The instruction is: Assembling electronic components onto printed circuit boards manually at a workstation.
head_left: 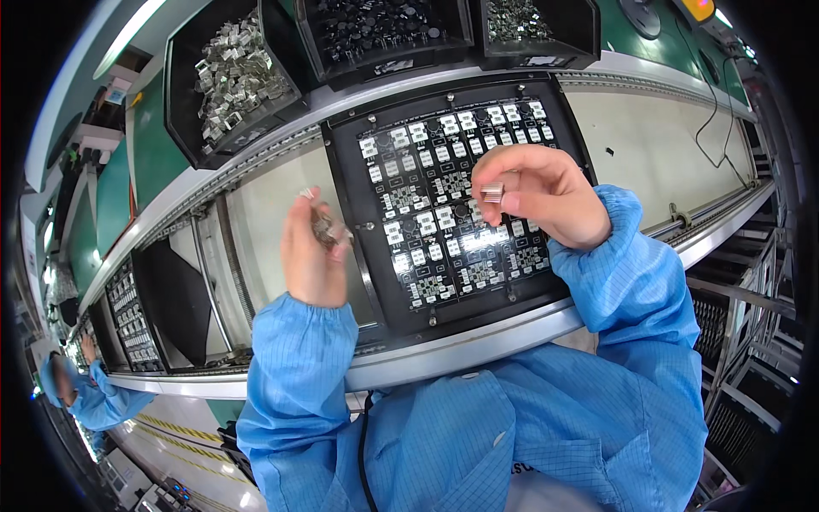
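My right hand is above the circuit board panel, with thumb and fingers pinching a small silver metal piece that looks ridged, perhaps a connector. My left hand, near the panel's left edge, is curled around several similar silver pieces, and one more shows at its fingertips. Below the hands, a black carrier frame holds the circuit board panel. Rows of white blocks and small electronic parts cover the panel. My right hand hides part of its right side.
Behind the panel stand three black bins: one of silver metal pieces, one of dark round parts, one of small silver parts. A metal rail runs along the near side. At far left, another person in blue works by more boards.
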